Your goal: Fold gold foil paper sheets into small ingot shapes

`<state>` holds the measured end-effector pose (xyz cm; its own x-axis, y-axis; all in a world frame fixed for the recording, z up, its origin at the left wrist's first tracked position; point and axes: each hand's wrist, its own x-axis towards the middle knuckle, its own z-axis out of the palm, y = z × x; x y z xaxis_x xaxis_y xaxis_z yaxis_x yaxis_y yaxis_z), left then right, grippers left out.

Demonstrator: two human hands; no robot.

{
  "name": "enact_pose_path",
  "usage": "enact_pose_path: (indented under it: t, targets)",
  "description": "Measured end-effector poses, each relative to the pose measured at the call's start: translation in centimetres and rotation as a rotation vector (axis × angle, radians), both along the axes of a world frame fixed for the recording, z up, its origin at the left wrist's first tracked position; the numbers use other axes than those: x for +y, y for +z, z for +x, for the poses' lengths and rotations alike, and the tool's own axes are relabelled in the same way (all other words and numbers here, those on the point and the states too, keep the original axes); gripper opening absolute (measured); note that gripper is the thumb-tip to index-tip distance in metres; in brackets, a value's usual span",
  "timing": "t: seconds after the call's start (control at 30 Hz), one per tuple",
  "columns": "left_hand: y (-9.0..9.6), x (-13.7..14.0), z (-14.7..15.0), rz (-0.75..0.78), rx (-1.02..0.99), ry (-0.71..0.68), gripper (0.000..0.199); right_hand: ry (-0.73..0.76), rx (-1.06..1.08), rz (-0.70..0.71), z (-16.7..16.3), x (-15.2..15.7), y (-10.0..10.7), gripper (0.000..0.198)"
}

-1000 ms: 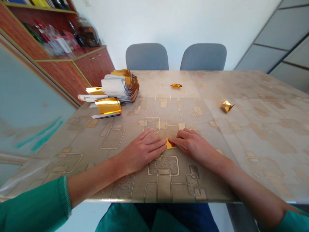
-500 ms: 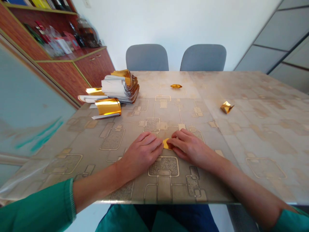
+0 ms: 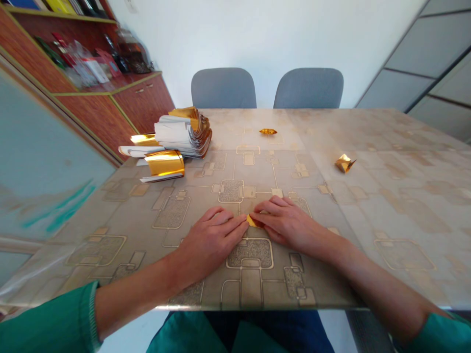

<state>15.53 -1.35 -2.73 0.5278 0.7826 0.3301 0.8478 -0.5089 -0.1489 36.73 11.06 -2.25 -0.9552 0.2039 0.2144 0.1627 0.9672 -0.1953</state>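
A small folded piece of gold foil paper point(image 3: 251, 220) lies on the table between my two hands, close to the front edge. The fingertips of my left hand point(image 3: 217, 234) are pressed together on its left end. On its right end, my right hand point(image 3: 285, 219) pinches it with bent fingers and thumb. Most of the piece is hidden under the fingers; only a narrow yellow-gold strip shows between them.
A thick stack of gold and white paper sheets point(image 3: 180, 135) stands at the back left, a curled gold sheet point(image 3: 165, 164) in front. Folded gold foil pieces lie at the back point(image 3: 268, 132) and right point(image 3: 345, 163). Two grey chairs point(image 3: 223, 88) stand beyond the patterned tablecloth point(image 3: 368, 206).
The left forearm and sleeve have shifted slightly to the left and down. Both hands keep to the gold paper, which sits a touch further left; less of it shows.
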Motion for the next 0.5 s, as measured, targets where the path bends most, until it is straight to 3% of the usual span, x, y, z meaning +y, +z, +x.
enact_pose_path:
  t: [0.27,0.5]
  targets:
    - [0.05,0.68,-0.22,0.012,0.036,0.003,0.026,-0.016,-0.027,0.031,-0.03,-0.46,0.85,0.029]
    - [0.3,0.15,0.47,-0.035,0.005,0.025,0.024,-0.042,-0.025,0.018,0.16,-0.34,0.37,0.026]
